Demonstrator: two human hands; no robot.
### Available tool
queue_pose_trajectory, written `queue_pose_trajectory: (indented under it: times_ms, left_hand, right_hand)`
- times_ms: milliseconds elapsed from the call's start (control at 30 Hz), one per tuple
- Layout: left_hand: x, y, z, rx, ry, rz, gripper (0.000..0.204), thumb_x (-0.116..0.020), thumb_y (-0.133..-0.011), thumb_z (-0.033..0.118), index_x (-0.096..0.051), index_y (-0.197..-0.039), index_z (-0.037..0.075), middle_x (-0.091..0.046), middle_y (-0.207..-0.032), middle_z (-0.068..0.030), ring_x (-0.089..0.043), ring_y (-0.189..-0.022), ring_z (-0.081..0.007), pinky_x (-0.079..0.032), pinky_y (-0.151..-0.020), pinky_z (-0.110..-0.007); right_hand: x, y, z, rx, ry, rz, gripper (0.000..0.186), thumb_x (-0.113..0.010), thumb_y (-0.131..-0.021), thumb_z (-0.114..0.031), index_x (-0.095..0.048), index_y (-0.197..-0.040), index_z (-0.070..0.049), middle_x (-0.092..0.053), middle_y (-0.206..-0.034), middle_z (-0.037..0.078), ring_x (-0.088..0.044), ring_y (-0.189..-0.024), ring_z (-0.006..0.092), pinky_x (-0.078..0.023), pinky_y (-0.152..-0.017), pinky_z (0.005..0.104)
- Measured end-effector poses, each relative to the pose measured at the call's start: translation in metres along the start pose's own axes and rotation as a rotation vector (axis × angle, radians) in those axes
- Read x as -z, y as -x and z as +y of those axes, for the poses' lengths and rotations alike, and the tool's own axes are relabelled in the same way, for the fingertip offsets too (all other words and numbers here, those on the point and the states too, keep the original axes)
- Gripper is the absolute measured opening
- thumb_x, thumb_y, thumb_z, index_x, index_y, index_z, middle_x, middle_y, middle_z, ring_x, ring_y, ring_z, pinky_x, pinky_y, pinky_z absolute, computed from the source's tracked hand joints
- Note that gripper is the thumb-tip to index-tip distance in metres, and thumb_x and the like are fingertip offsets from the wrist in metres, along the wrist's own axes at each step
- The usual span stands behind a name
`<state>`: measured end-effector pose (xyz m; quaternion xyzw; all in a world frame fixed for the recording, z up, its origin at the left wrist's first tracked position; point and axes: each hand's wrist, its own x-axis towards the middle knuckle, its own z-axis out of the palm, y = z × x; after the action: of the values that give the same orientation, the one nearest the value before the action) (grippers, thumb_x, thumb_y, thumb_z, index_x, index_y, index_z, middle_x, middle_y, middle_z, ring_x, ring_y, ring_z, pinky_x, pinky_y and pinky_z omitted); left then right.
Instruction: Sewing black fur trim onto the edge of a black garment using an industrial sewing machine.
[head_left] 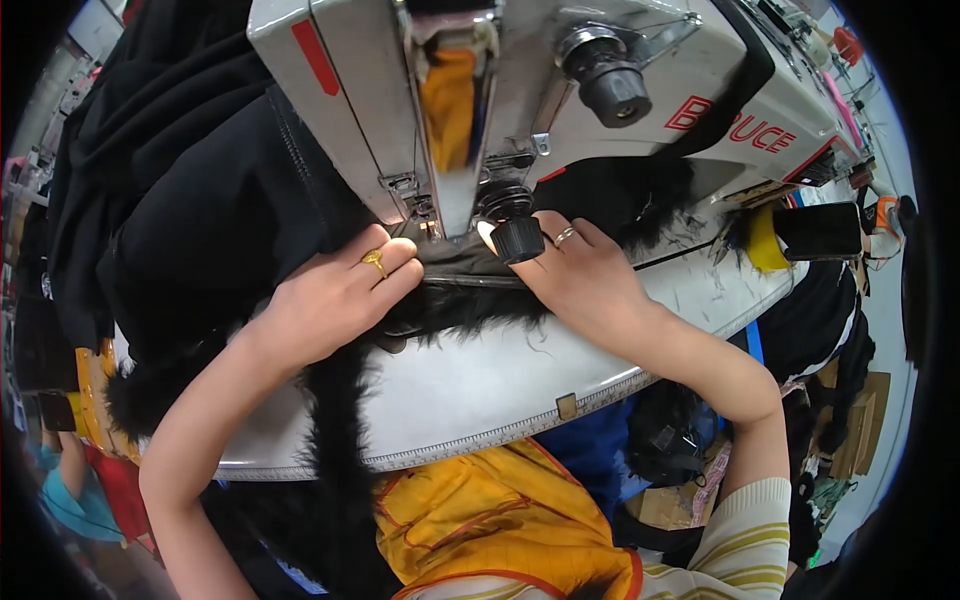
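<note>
Black fabric (200, 220) lies bunched on the left and runs under the needle area of a white sewing machine (350, 100). Along its near edge is black fur trim (470, 308), and a strip of it hangs over the table's front edge. My left hand (335, 295), a gold ring on one finger, is closed on the fabric just left of the presser foot (428, 222). My right hand (585, 280), wearing a silver ring, is closed on the fabric to the right of the foot. A black knob (518, 240) partly hides its fingertips.
The white table (480, 380) has a measuring tape along its curved front edge, with loose fur scattered at right. A dark phone (818, 231) stands beside a yellow item (766, 240) at the right end. An orange apron (490, 510) covers my lap. Another person's arm shows at lower left.
</note>
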<state>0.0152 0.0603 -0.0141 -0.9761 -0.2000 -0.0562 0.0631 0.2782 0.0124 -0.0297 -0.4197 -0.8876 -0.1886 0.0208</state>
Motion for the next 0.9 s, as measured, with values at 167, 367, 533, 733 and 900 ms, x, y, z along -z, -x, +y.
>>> queue_pose_trajectory:
  times_ms: [167, 367, 533, 733, 900]
  left_hand:
    - [-0.002, 0.004, -0.019, -0.016, -0.055, 0.145, 0.029, -0.054, -0.075, 0.008, -0.053, -0.104, 0.009, -0.055, -0.113, -0.0014, -0.060, -0.100, -0.0172, -0.052, -0.067, -0.026]
    - [-0.008, 0.001, -0.013, 0.182, 0.199, -0.011, 0.034, -0.048, -0.084, 0.011, -0.052, -0.117, 0.014, -0.054, -0.124, 0.0005, -0.060, -0.104, -0.0170, -0.051, -0.068, -0.024]
    - [-0.018, 0.008, -0.003, 0.093, -0.008, 0.169, 0.029, -0.054, -0.074, 0.010, -0.058, -0.103, 0.012, -0.057, -0.118, -0.0012, -0.060, -0.104, -0.0155, -0.050, -0.068, -0.020]
    - [-0.019, -0.001, -0.009, 0.045, -0.002, 0.214, 0.032, -0.055, -0.073, 0.010, -0.055, -0.105, 0.011, -0.058, -0.112, -0.0011, -0.059, -0.102, -0.0164, -0.050, -0.068, -0.021]
    - [-0.018, 0.008, -0.011, 0.234, 0.206, 0.026, 0.040, -0.048, -0.083, 0.008, -0.050, -0.123, 0.016, -0.063, -0.105, -0.0064, -0.063, -0.093, -0.0235, -0.053, -0.069, -0.030]
  right_hand:
    - [-0.011, -0.010, 0.009, -0.023, 0.007, 0.111, 0.043, -0.055, -0.076, -0.015, -0.055, -0.119, -0.014, -0.055, -0.110, 0.004, -0.054, -0.098, 0.0156, -0.044, -0.077, 0.0259]
    - [-0.021, -0.014, 0.035, -0.051, -0.105, 0.145, 0.041, -0.055, -0.075, -0.015, -0.059, -0.114, -0.023, -0.058, -0.100, -0.001, -0.058, -0.093, 0.0127, -0.045, -0.077, 0.0270]
    - [-0.009, -0.009, 0.037, -0.034, -0.165, 0.019, 0.036, -0.053, -0.076, -0.012, -0.059, -0.112, -0.017, -0.056, -0.110, 0.002, -0.053, -0.108, 0.0163, -0.043, -0.085, 0.0303]
    - [0.016, -0.020, 0.012, 0.135, -0.290, 0.008, 0.023, -0.060, -0.068, -0.012, -0.062, -0.089, -0.004, -0.055, -0.101, 0.010, -0.051, -0.104, 0.0239, -0.048, -0.079, 0.0341]
    - [0.004, -0.028, 0.009, -0.041, -0.198, 0.093, 0.012, -0.059, -0.070, -0.014, -0.063, -0.081, -0.012, -0.055, -0.087, 0.001, -0.057, -0.082, 0.0149, -0.049, -0.059, 0.0257]
